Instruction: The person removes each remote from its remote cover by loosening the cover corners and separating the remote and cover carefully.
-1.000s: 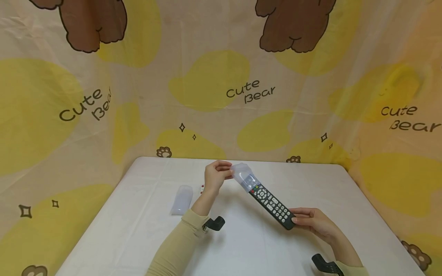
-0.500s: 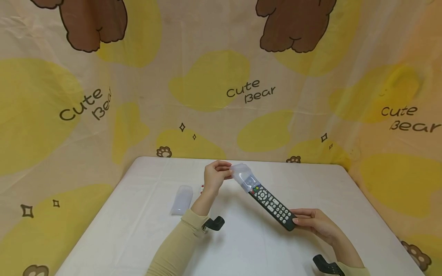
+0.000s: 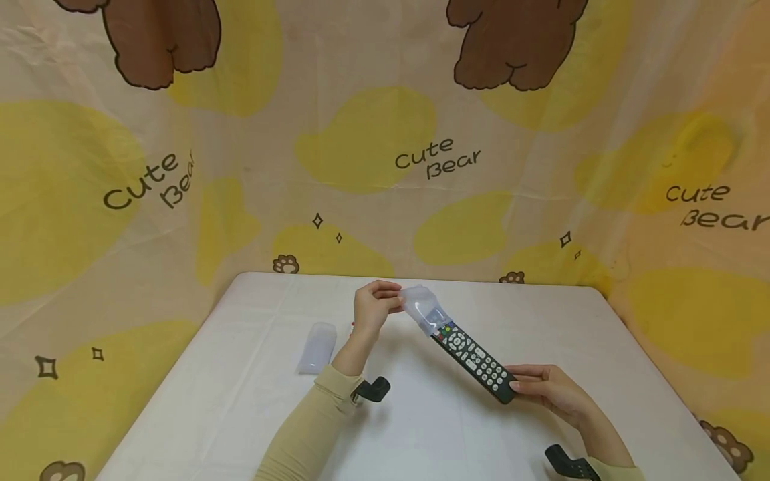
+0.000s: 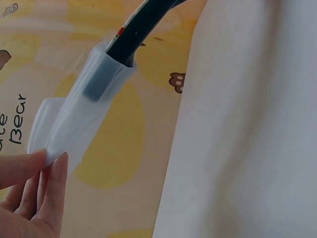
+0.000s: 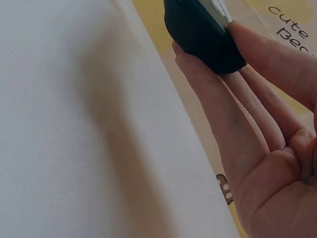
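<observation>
Above the table, a black remote control (image 3: 475, 361) with white buttons slants down to the right, its upper end inside a translucent plastic sleeve (image 3: 424, 308). My left hand (image 3: 371, 310) pinches the closed far end of that sleeve between thumb and fingertips. In the left wrist view, the tip of the remote (image 4: 119, 54) shows dimly through the sleeve (image 4: 79, 109), and much of the sleeve's length beyond it holds nothing. My right hand (image 3: 556, 394) grips the remote's lower end, thumb on the button face and fingers underneath, as the right wrist view also shows.
A second translucent sleeve (image 3: 317, 349) lies flat on the white table (image 3: 240, 401), left of my left forearm. A small red-and-white item (image 3: 352, 327) is mostly hidden behind the left wrist. A printed cloth (image 3: 361, 140) hangs close behind the table.
Both hands stay almost where they were. The left hand and the sleeve have shifted very slightly left; the remote's lower end moved a touch down and right, then held.
</observation>
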The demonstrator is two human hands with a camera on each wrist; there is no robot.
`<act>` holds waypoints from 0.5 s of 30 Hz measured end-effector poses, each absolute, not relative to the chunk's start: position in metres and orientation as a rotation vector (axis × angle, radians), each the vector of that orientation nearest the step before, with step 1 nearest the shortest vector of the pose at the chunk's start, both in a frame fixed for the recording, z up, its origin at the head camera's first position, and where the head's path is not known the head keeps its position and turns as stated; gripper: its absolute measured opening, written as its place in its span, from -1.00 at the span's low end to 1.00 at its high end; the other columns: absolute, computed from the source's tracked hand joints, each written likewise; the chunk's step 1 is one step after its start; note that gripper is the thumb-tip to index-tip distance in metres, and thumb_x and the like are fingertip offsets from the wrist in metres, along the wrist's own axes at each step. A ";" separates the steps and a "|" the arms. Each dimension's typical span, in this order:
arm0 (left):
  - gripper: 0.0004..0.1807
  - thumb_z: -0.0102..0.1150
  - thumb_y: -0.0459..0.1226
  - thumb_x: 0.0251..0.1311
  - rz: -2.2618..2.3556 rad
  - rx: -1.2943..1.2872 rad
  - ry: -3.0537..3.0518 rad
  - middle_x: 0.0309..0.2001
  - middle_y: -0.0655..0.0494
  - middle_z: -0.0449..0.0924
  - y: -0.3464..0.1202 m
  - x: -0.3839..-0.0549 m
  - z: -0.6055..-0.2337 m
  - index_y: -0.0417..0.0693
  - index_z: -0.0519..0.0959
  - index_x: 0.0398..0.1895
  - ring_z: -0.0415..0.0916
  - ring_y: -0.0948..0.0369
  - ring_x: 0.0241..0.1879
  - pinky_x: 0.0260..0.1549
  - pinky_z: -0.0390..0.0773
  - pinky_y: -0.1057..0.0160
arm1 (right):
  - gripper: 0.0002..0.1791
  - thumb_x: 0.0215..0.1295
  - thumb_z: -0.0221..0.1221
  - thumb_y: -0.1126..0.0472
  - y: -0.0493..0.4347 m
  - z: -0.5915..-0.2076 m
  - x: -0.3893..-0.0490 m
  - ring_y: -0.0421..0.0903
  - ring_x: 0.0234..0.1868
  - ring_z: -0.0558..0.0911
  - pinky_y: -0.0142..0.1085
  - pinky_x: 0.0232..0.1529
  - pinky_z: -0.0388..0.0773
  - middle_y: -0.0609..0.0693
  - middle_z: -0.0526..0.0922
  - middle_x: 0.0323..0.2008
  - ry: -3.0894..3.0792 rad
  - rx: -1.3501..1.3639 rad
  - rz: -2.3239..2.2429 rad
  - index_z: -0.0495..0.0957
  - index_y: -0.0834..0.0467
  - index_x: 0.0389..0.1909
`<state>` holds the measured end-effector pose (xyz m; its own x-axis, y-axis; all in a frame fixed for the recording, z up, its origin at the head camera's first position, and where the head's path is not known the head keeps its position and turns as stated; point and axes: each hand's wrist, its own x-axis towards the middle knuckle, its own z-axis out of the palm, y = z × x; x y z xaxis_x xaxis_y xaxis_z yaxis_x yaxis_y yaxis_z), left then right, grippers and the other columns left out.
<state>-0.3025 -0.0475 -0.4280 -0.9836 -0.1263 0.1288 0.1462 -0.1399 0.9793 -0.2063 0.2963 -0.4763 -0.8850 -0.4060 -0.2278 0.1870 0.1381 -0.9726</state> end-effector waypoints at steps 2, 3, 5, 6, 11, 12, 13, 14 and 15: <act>-0.73 0.30 -0.60 -0.09 -2.244 -0.015 -1.938 -0.30 -0.25 0.66 -0.048 -0.303 -0.428 -0.36 0.60 -0.24 0.65 0.17 -0.40 -0.34 0.68 0.14 | -0.57 0.28 0.16 0.28 0.297 -0.477 -0.206 -0.17 -0.08 0.65 -0.24 -0.02 0.61 0.02 0.64 0.00 1.977 -0.208 -1.798 0.47 0.36 0.14; -0.73 0.29 -0.60 -0.09 -2.245 -0.014 -1.939 -0.29 -0.26 0.66 -0.049 -0.303 -0.429 -0.37 0.60 -0.23 0.65 0.17 -0.39 -0.32 0.68 0.13 | -0.57 0.28 0.16 0.28 0.297 -0.478 -0.207 -0.17 -0.08 0.65 -0.24 -0.02 0.61 0.02 0.64 0.00 1.977 -0.209 -1.797 0.47 0.36 0.14; -0.73 0.29 -0.60 -0.08 -2.243 -0.016 -1.941 -0.28 -0.28 0.65 -0.050 -0.304 -0.430 -0.38 0.60 -0.23 0.65 0.17 -0.39 -0.31 0.68 0.12 | -0.57 0.28 0.17 0.28 0.297 -0.478 -0.207 -0.17 -0.08 0.65 -0.24 -0.02 0.61 0.03 0.64 0.00 1.975 -0.208 -1.794 0.47 0.36 0.14; -0.73 0.28 -0.60 -0.08 -2.244 -0.018 -1.939 -0.28 -0.28 0.65 -0.050 -0.304 -0.430 -0.39 0.60 -0.23 0.65 0.16 -0.39 -0.31 0.68 0.11 | -0.56 0.27 0.17 0.28 0.297 -0.479 -0.207 -0.17 -0.08 0.65 -0.24 -0.02 0.61 0.03 0.63 0.01 1.975 -0.205 -1.793 0.47 0.36 0.14; -0.77 0.27 -0.61 -0.09 -2.242 -0.024 -1.927 -0.37 -0.18 0.66 -0.052 -0.304 -0.433 -0.38 0.62 -0.28 0.64 0.18 -0.42 -0.35 0.68 0.13 | -0.55 0.27 0.18 0.27 0.297 -0.479 -0.207 -0.15 -0.08 0.65 -0.23 -0.03 0.61 0.05 0.63 0.01 1.979 -0.187 -1.786 0.46 0.37 0.15; -0.77 0.27 -0.61 -0.09 -2.244 -0.027 -1.924 -0.39 -0.16 0.66 -0.052 -0.304 -0.434 -0.38 0.62 -0.29 0.64 0.18 -0.43 -0.35 0.68 0.14 | -0.54 0.26 0.19 0.26 0.297 -0.479 -0.207 -0.15 -0.08 0.65 -0.23 -0.03 0.61 0.05 0.63 0.01 1.981 -0.182 -1.784 0.46 0.37 0.15; -0.78 0.27 -0.61 -0.09 -2.243 -0.029 -1.924 -0.40 -0.13 0.66 -0.052 -0.304 -0.434 -0.37 0.63 -0.29 0.64 0.18 -0.43 -0.36 0.68 0.15 | -0.54 0.26 0.19 0.26 0.297 -0.478 -0.207 -0.15 -0.09 0.65 -0.23 -0.03 0.61 0.05 0.63 0.01 1.984 -0.177 -1.781 0.46 0.38 0.14; -0.78 0.27 -0.61 -0.10 -2.244 -0.031 -1.922 -0.40 -0.12 0.66 -0.052 -0.304 -0.435 -0.36 0.64 -0.30 0.64 0.18 -0.43 -0.36 0.69 0.16 | -0.54 0.26 0.19 0.26 0.297 -0.478 -0.207 -0.15 -0.09 0.65 -0.22 -0.03 0.61 0.05 0.63 0.00 1.987 -0.172 -1.778 0.46 0.38 0.14; -0.79 0.28 -0.60 -0.10 -2.243 -0.031 -1.923 -0.40 -0.11 0.66 -0.053 -0.304 -0.435 -0.35 0.64 -0.31 0.64 0.18 -0.43 -0.36 0.68 0.16 | -0.54 0.26 0.19 0.25 0.297 -0.478 -0.207 -0.15 -0.09 0.65 -0.23 -0.03 0.61 0.05 0.64 0.00 1.991 -0.170 -1.775 0.46 0.38 0.14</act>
<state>-0.3041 -0.0526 -0.4348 -0.9824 -0.1274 0.1366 0.1545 -0.1429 0.9776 -0.2073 0.2967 -0.4780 -0.8843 -0.3899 -0.2570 0.2107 0.1580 -0.9647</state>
